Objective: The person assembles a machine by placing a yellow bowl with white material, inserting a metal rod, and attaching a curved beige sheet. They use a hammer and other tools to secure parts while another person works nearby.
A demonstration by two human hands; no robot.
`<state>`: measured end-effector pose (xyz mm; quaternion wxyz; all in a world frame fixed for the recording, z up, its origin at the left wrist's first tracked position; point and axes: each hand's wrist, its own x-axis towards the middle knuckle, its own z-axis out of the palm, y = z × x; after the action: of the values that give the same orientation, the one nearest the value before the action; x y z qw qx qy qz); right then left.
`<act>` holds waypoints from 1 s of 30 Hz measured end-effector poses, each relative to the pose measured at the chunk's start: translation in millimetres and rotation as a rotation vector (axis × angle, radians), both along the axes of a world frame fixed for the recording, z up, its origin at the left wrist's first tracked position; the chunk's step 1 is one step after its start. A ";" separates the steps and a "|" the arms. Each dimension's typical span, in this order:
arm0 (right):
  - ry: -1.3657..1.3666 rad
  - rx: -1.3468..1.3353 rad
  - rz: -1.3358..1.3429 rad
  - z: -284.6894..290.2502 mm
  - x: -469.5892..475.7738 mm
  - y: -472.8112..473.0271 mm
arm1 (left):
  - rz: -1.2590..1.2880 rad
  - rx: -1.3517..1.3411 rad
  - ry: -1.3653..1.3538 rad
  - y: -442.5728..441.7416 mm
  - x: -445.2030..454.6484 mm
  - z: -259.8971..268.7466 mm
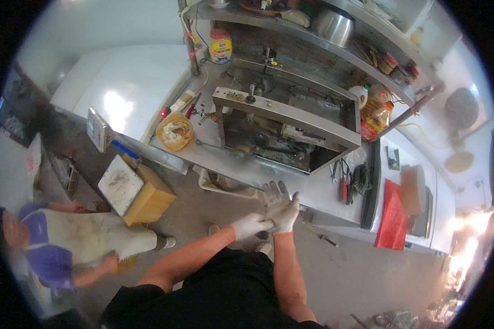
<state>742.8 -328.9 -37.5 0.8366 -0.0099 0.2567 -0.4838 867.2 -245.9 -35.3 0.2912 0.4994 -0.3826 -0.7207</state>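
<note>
Both my hands wear white work gloves and meet before me, near the front edge of a metal counter [319, 189]. My right hand [280, 205] has its fingers spread, and grey stains mark the glove. With my left hand [253, 226] I grip the right glove at the heel of the palm, above its orange cuff edge. Behind my hands stands an open stainless-steel machine frame [288, 117] with a dark, dirty interior. A green metal part with a rod [241, 152] lies at its front left.
Left on the counter are a tub of whitish paste [175, 131] and a power strip [182, 101]. Red-handled pliers [344, 187] and dark gloves [360, 179] lie right. A person in an apron [94, 236] is at left, near a bench scale [121, 185]. A shelf [296, 31] overhangs the back.
</note>
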 end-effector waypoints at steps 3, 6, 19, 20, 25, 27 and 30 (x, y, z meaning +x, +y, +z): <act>0.189 -0.085 0.078 -0.2 -28.4 -12.9 | -0.071 -0.054 -0.066 -9.5 -32.3 -11.7; 0.331 -0.113 0.197 -2.0 -48.5 -16.8 | -0.122 -0.062 -0.112 -11.1 -55.2 -11.6; 0.047 0.096 0.033 -6.3 -104.1 -39.1 | 0.119 -0.068 -0.232 -12.9 -126.3 37.9; 0.126 0.041 0.102 -13.7 -104.4 -40.0 | 0.088 -0.079 -0.266 -13.1 -128.3 35.4; 1.148 -0.489 0.235 -61.7 -119.0 -56.8 | 0.084 -0.183 -0.490 -11.2 -136.3 10.0; 1.360 -0.440 0.216 -79.3 -145.7 -76.3 | 0.164 -0.289 -0.586 -4.6 -128.3 -5.2; 1.893 -0.891 0.128 -99.7 -200.1 -90.2 | 0.185 -0.129 -0.744 6.1 -87.9 -34.2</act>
<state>542.6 -419.1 -137.1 0.2387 -0.7053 0.6040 -0.2841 779.4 -239.8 -69.4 0.2272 0.7396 -0.4601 -0.4356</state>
